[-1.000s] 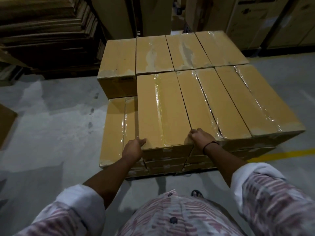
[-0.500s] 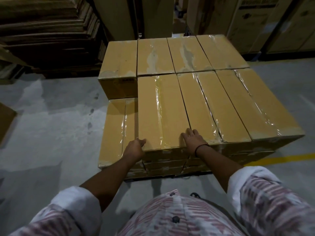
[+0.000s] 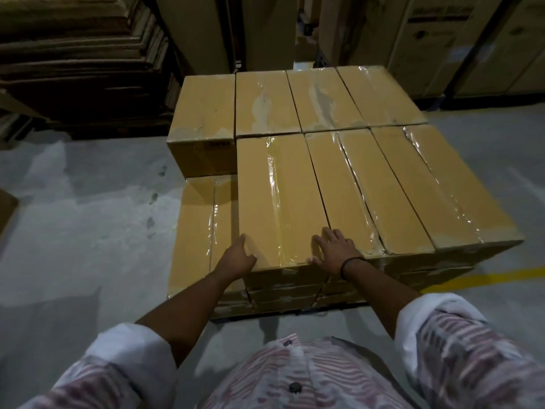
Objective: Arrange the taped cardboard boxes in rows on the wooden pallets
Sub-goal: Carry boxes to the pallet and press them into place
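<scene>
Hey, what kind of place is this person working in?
Most likely a warehouse: taped cardboard boxes stacked in rows, flattened cardboard sheets piled at far left, tall cartons behind, a concrete floor.

You're in a warehouse: bare concrete floor (image 3: 73,231) with a yellow painted line (image 3: 486,277), flattened cardboard stacks (image 3: 73,54) on your left, big cartons (image 3: 442,39) behind, taped boxes (image 3: 280,202) stacked in rows.

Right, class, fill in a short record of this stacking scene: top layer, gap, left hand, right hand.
top layer: back row of four boxes, front row of three
gap: front left, where a lower box shows
left hand: grips the near left corner of the leftmost front box
right hand: fingers flat across the seam between that box and its neighbour
floor: yellow line at right
</scene>
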Motion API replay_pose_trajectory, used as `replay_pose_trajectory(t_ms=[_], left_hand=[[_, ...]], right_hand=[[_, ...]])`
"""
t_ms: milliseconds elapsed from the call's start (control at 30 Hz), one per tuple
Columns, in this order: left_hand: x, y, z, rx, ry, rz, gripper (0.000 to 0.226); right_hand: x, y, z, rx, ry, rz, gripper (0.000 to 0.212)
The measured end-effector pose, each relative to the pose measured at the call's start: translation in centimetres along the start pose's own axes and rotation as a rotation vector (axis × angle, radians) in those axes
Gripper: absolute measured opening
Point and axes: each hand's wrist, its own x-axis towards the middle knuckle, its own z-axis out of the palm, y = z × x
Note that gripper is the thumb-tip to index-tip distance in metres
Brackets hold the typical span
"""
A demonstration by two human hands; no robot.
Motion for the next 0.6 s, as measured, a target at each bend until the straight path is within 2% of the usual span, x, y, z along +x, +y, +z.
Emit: replay_pose_trajectory(t_ms=[100, 233, 333, 467, 600], left_hand=[[0.7, 0.2, -0.9, -0.047, -0.013, -0.009, 0.078], [2.3, -0.2, -1.9, -0.088, -0.028, 0.025, 0.046], [3.5, 0.1, -2.5, -0.132, -0.019, 0.042, 0.045], [5.9, 1.6, -2.7, -0.258, 0.094, 0.047, 0.047], [8.3, 3.3, -2.3, -0.406, 0.186, -0.028, 0.05]], right_hand=[[0.4, 0.0, -0.6, 0.031, 0.006, 0.031, 0.071], [0.8, -0.2, -0.5, 0.114, 0.016, 0.139, 0.087], [1.3, -0.1, -0.1, 0.132, 0.016, 0.151, 0.092], [3.2, 1.1, -0.8, 0.116, 0.01, 0.114, 0.095], [6.8, 3.1, -1.5, 0.056, 0.011, 0.039, 0.1]])
